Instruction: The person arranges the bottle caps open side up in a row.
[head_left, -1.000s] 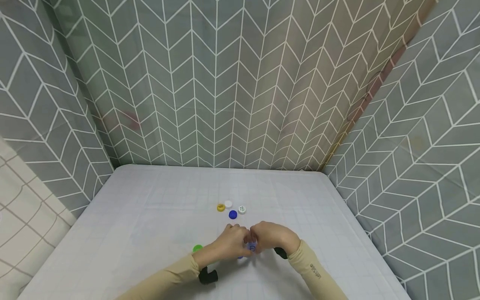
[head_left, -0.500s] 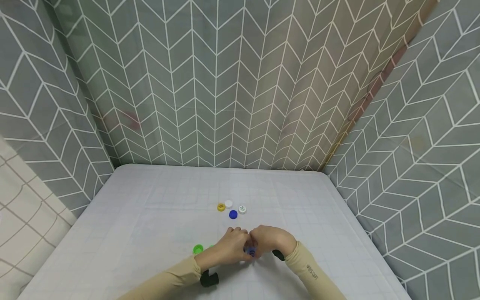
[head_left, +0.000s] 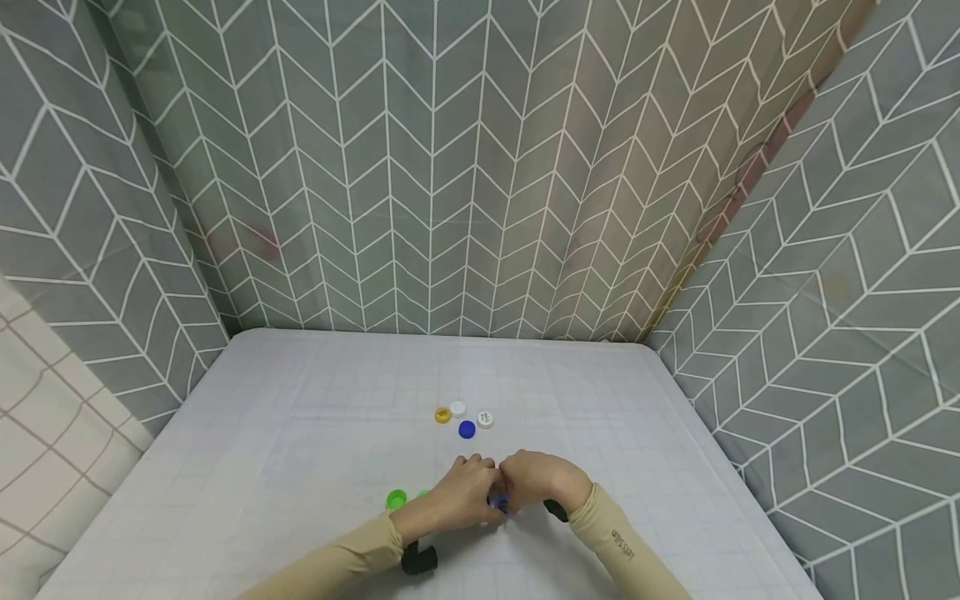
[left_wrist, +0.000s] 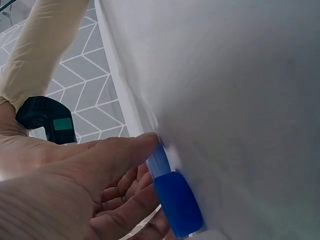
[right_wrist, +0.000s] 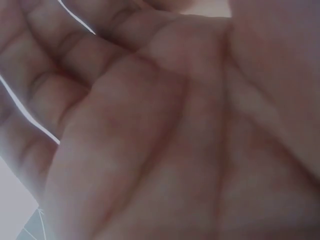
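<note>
Both hands meet low over the table in the head view. My left hand pinches blue bottle caps, partly covered by its fingers. In the left wrist view, its thumb presses a lighter, translucent blue cap. A dark blue bottle cap stands on edge against that one, by the white cloth. My right hand bends down from the other side, its curled fingers at the same caps. Only the palm and bent fingers of the right hand fill the right wrist view; the caps are hidden there.
Beyond the hands lie a yellow cap, a white cap, a printed white cap and another blue cap. A green cap lies by the left wrist; a second green piece is mostly covered. Patterned curtains surround the table.
Both hands have come slightly nearer the body with the blue caps, mostly in the first half second. A second green piece shows beside the left wrist. The caps beyond stay put.
</note>
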